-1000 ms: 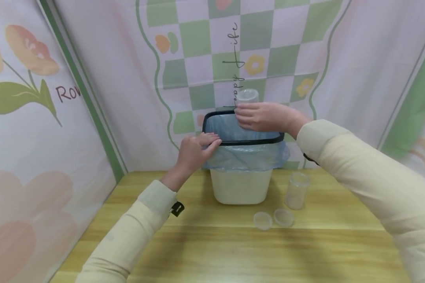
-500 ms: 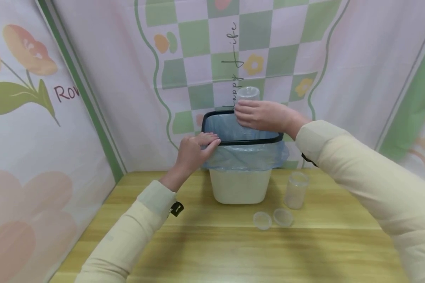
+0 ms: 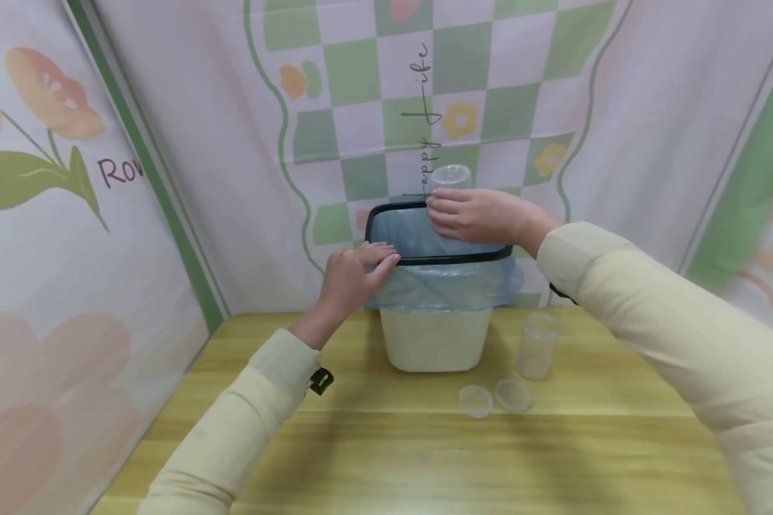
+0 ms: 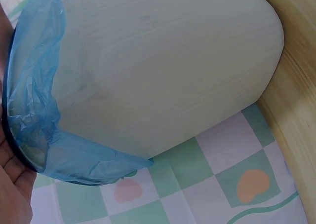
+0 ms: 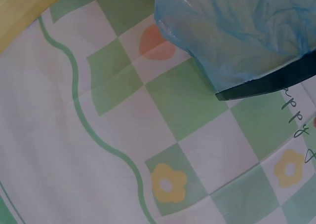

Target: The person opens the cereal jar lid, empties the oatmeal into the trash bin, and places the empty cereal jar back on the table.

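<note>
A white trash can (image 3: pixel 434 340) stands on the table with a blue plastic bag (image 3: pixel 451 282) folded over its sides and a black rim ring (image 3: pixel 454 259) around the top. My left hand (image 3: pixel 354 275) rests on the near left corner of that rim, fingers stretched over it. Above the opening, my right hand (image 3: pixel 473 214) grips a clear plastic jar (image 3: pixel 451 176) with a round end facing up; fingers cover its middle. In the left wrist view, part of the left hand (image 4: pixel 15 189) touches the rim; the right wrist view shows neither right hand nor jar.
A second clear jar (image 3: pixel 537 347) stands on the wooden table (image 3: pixel 386 458), right of the can. Two round clear lids, a left lid (image 3: pixel 476 401) and a right lid (image 3: pixel 513 395), lie in front. A patterned curtain (image 3: pixel 354 71) hangs close behind.
The right hand and its jar rise slightly, then sink back by a small amount over the can. The left hand stays on the rim.
</note>
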The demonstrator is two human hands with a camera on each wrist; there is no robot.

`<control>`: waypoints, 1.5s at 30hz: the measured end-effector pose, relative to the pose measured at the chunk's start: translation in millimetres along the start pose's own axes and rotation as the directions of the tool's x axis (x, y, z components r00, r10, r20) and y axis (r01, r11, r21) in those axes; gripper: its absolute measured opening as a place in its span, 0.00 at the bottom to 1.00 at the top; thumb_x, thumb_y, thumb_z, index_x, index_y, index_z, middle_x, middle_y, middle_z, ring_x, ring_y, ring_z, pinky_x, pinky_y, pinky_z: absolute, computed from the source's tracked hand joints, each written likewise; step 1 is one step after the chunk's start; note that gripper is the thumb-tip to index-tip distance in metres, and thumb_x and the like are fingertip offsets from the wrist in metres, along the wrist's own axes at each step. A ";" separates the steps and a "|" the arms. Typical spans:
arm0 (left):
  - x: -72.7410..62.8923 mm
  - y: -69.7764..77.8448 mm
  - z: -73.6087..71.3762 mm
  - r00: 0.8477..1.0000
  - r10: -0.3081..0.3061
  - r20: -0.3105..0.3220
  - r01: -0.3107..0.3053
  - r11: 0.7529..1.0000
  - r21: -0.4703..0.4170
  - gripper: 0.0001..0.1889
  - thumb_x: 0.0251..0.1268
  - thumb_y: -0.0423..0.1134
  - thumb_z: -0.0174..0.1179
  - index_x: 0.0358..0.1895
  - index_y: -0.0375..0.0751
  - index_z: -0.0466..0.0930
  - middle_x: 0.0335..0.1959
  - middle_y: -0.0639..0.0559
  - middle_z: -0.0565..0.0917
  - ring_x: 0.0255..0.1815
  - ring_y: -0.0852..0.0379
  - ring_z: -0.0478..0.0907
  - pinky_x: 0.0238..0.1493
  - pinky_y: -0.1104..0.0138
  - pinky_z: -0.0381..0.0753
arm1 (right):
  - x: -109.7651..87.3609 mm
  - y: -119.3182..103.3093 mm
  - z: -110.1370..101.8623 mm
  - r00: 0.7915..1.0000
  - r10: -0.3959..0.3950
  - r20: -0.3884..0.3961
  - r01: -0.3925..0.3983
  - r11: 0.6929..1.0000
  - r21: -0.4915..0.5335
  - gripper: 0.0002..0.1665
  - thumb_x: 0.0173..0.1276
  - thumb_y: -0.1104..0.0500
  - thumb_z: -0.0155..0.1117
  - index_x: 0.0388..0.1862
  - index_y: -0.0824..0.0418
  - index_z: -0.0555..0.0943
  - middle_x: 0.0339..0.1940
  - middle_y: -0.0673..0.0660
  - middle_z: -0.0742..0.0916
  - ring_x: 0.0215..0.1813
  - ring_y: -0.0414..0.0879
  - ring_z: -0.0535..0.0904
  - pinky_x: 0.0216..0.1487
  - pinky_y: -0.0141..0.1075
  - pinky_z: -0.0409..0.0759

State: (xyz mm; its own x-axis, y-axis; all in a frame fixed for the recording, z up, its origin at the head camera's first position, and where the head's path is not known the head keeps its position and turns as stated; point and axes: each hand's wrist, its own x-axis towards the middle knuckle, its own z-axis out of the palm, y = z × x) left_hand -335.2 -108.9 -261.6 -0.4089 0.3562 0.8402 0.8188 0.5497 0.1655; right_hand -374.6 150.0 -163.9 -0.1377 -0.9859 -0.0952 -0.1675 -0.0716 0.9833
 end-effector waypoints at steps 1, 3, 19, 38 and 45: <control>0.0 0.2 0.2 1.000 0.001 -0.001 -0.001 1.000 -0.002 0.08 0.63 0.36 0.66 0.42 0.37 0.89 0.39 0.47 0.88 0.45 0.53 0.85 0.55 0.62 0.78 | -0.1 -0.2 -0.4 1.000 0.007 -0.005 -0.007 1.000 -0.006 0.20 0.64 0.65 0.67 0.55 0.63 0.79 0.57 0.61 0.80 0.63 0.54 0.72 0.72 0.44 0.58; 0.0 0.3 0.5 1.000 0.002 -0.003 -0.002 1.000 0.000 0.08 0.63 0.36 0.66 0.42 0.37 0.89 0.38 0.47 0.88 0.44 0.53 0.85 0.54 0.62 0.79 | 0.2 -0.8 -0.6 1.000 0.003 -0.011 -0.003 1.000 -0.010 0.20 0.63 0.64 0.67 0.54 0.63 0.79 0.57 0.61 0.80 0.63 0.53 0.73 0.72 0.44 0.58; -0.9 -2.6 2.9 1.000 0.014 -0.015 -0.014 1.000 0.003 0.08 0.63 0.36 0.66 0.41 0.37 0.89 0.38 0.47 0.88 0.43 0.54 0.85 0.54 0.62 0.79 | -0.5 -2.3 -3.8 0.999 -0.006 0.054 0.008 0.999 -0.032 0.21 0.66 0.62 0.66 0.58 0.62 0.78 0.59 0.61 0.79 0.64 0.54 0.71 0.73 0.45 0.57; 0.0 -2.7 2.1 1.000 0.020 -0.015 -0.020 1.000 0.018 0.07 0.62 0.35 0.66 0.41 0.37 0.89 0.38 0.47 0.88 0.44 0.53 0.85 0.54 0.61 0.79 | 0.7 -1.7 0.0 0.999 -0.047 0.019 0.048 0.999 -0.012 0.20 0.65 0.63 0.67 0.55 0.63 0.78 0.56 0.61 0.80 0.62 0.54 0.72 0.71 0.45 0.61; 0.6 -2.8 2.7 1.000 0.019 -0.012 -0.019 1.000 0.016 0.08 0.63 0.36 0.66 0.41 0.37 0.89 0.38 0.47 0.88 0.44 0.53 0.85 0.54 0.61 0.79 | -4.3 0.9 2.6 0.988 0.152 0.042 -0.156 0.977 0.143 0.22 0.61 0.71 0.69 0.55 0.64 0.79 0.53 0.63 0.80 0.58 0.56 0.74 0.66 0.45 0.67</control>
State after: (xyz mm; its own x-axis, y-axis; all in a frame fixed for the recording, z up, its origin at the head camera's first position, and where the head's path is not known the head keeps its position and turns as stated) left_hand -338.8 -108.2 -263.0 -0.3885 0.3572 0.8494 0.8196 0.5553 0.1413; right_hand -376.7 154.6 -163.0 -0.2022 -0.9781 0.0485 -0.2813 0.1055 0.9538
